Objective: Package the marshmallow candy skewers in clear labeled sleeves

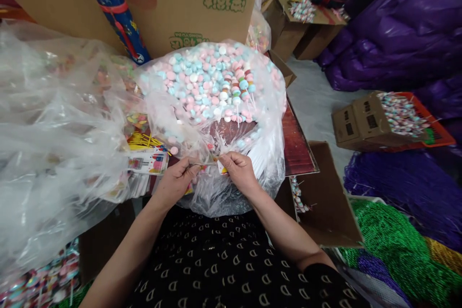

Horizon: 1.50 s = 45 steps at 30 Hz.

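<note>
My left hand (179, 178) and my right hand (238, 169) pinch a small clear wrapper (207, 163) between them, with a bit of coloured print near the right fingers. Its contents are too small to make out. Both hands are over the front of a large clear plastic bag (231, 197). Behind them, pink, blue and white candies (195, 77) fill the bag. Several candy skewers (238, 82) on white sticks lie on top of the candies. Left of my left hand are printed cards (147, 161) and yellow twist ties (144, 140).
A cardboard box (180, 0) stands behind the bag, with a blue cylindrical case (115, 14) against it. Clear plastic (54, 130) spreads over the left. An open carton (328, 197) is below the table edge (296, 142) at right.
</note>
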{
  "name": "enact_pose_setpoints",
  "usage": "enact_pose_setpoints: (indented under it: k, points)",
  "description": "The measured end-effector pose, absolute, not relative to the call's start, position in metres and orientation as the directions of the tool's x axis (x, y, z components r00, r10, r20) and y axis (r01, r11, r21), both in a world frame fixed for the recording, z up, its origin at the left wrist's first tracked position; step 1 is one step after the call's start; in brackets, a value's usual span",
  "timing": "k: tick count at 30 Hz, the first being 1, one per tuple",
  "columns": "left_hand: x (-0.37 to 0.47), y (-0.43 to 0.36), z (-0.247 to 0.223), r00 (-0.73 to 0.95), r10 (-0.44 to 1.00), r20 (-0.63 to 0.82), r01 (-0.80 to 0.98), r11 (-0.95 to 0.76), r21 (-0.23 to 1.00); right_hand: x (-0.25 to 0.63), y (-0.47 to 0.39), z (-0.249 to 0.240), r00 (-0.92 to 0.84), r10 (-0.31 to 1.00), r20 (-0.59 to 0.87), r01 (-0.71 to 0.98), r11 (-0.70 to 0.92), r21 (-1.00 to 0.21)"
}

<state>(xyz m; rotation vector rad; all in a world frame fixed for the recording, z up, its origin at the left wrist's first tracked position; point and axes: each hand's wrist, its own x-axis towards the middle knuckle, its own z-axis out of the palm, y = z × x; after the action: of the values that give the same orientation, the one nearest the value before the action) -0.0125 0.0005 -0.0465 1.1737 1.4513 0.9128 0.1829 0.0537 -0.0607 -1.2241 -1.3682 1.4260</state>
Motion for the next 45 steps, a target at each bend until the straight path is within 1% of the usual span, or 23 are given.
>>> enact_pose_setpoints:
  k: [2,4,7,9,10,13,15,17,19,21,23,25,27,29,31,32,33,34,36,40,41,43,45]
  points:
    - [-0.013,-0.001,-0.047,-0.05,0.962,-0.268,0.188,0.272,0.944,0.183,0.055,-0.058,-0.234,0.97,-0.071,0.105,-0.047,-0.993]
    - [-0.014,-0.003,-0.046,-0.087,0.964,-0.252,0.227,0.265,0.937,0.183,0.058,-0.055,-0.259,0.965,-0.041,0.081,-0.02,-0.996]
    - [-0.016,-0.002,-0.044,-0.097,0.979,-0.181,0.304,0.202,0.931,0.185,0.063,-0.053,-0.367,0.93,-0.029,-0.004,-0.032,-0.999]
    - [-0.015,-0.001,-0.043,-0.087,0.981,-0.174,0.322,0.193,0.927,0.185,0.065,-0.053,-0.416,0.909,-0.039,-0.016,-0.05,-0.999]
    - [-0.015,0.0,-0.043,-0.079,0.981,-0.178,0.319,0.194,0.928,0.185,0.066,-0.054,-0.409,0.912,-0.043,-0.008,-0.051,-0.999]
    - [-0.013,0.001,-0.043,-0.036,0.979,-0.201,0.28,0.203,0.938,0.183,0.067,-0.058,-0.329,0.944,-0.035,0.025,-0.028,-0.999]
    - [-0.013,0.0,-0.045,-0.019,0.974,-0.227,0.256,0.224,0.94,0.181,0.067,-0.059,-0.314,0.949,-0.002,0.051,0.014,-0.999]
    - [-0.015,-0.001,-0.048,-0.053,0.97,-0.236,0.219,0.242,0.945,0.18,0.07,-0.059,-0.337,0.94,0.044,0.09,0.079,-0.993]
    - [-0.02,-0.003,-0.052,-0.123,0.966,-0.226,0.161,0.244,0.956,0.182,0.08,-0.057,-0.351,0.933,0.083,0.13,0.137,-0.982]
    - [-0.025,-0.004,-0.056,-0.184,0.957,-0.223,0.094,0.243,0.965,0.189,0.101,-0.052,-0.299,0.944,0.142,0.184,0.203,-0.962]
    - [-0.027,-0.005,-0.057,-0.216,0.943,-0.254,0.023,0.265,0.964,0.201,0.13,-0.045,-0.179,0.949,0.259,0.297,0.303,-0.905]
    - [-0.027,-0.005,-0.055,-0.235,0.926,-0.294,-0.061,0.288,0.956,0.214,0.164,-0.038,-0.069,0.916,0.396,0.479,0.378,-0.792]
    - [-0.023,-0.004,-0.051,-0.252,0.919,-0.305,-0.144,0.276,0.95,0.223,0.193,-0.032,-0.038,0.898,0.438,0.668,0.349,-0.658]
    - [-0.02,-0.002,-0.047,-0.267,0.922,-0.282,-0.195,0.235,0.952,0.226,0.212,-0.03,-0.07,0.921,0.384,0.815,0.275,-0.51]
    - [-0.018,0.0,-0.046,-0.266,0.927,-0.265,-0.209,0.213,0.954,0.224,0.222,-0.031,-0.097,0.954,0.283,0.901,0.205,-0.383]
    - [-0.018,0.0,-0.046,-0.263,0.928,-0.262,-0.206,0.211,0.955,0.221,0.225,-0.032,-0.096,0.966,0.238,0.921,0.177,-0.346]
    - [-0.019,0.0,-0.046,-0.264,0.929,-0.26,-0.201,0.211,0.957,0.219,0.227,-0.034,-0.084,0.975,0.205,0.929,0.151,-0.337]
    - [-0.019,0.0,-0.047,-0.267,0.929,-0.258,-0.2,0.208,0.957,0.218,0.229,-0.036,-0.059,0.981,0.183,0.923,0.123,-0.364]
    - [-0.022,0.0,-0.048,-0.277,0.928,-0.25,-0.217,0.193,0.957,0.217,0.233,-0.04,0.008,0.987,0.163,0.876,0.072,-0.477]
    - [-0.024,0.002,-0.047,-0.275,0.937,-0.215,-0.311,0.125,0.942,0.223,0.237,-0.045,0.115,0.976,0.184,0.719,0.045,-0.693]
    - [-0.024,0.003,-0.047,-0.269,0.941,-0.203,-0.336,0.106,0.936,0.224,0.235,-0.047,0.139,0.974,0.181,0.642,0.051,-0.765]
    - [-0.024,0.005,-0.045,-0.253,0.95,-0.184,-0.383,0.077,0.921,0.227,0.225,-0.048,0.177,0.974,0.139,0.394,0.059,-0.917]
    - [-0.023,0.007,-0.044,-0.225,0.958,-0.178,-0.419,0.07,0.905,0.229,0.207,-0.049,0.158,0.982,0.098,0.136,0.077,-0.988]
